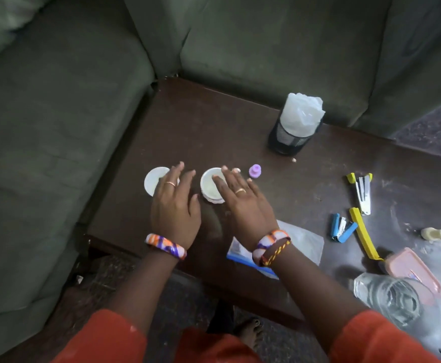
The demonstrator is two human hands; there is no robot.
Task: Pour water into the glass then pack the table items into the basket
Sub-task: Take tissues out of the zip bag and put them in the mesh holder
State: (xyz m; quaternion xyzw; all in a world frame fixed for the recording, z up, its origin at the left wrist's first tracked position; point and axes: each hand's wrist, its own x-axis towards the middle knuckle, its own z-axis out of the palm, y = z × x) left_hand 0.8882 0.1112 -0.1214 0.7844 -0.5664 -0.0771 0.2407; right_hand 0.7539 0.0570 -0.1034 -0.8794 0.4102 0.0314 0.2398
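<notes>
On the dark tabletop (214, 121) both hands hover flat with fingers straight and spread, holding nothing: the left hand (173, 203) above a white lid (154, 180), the right hand (243, 197) above an open white jar (210, 186). The glass (394, 299) stands at about four o'clock near the tabletop's edge, clear and probably slippery and breakable, so it wants a grasp round its wall. The black mesh basket (287, 138), at one o'clock from the jar, already holds a white plastic bag (303, 111). The jar and lid look light and rigid; taking them by the rim should serve.
</notes>
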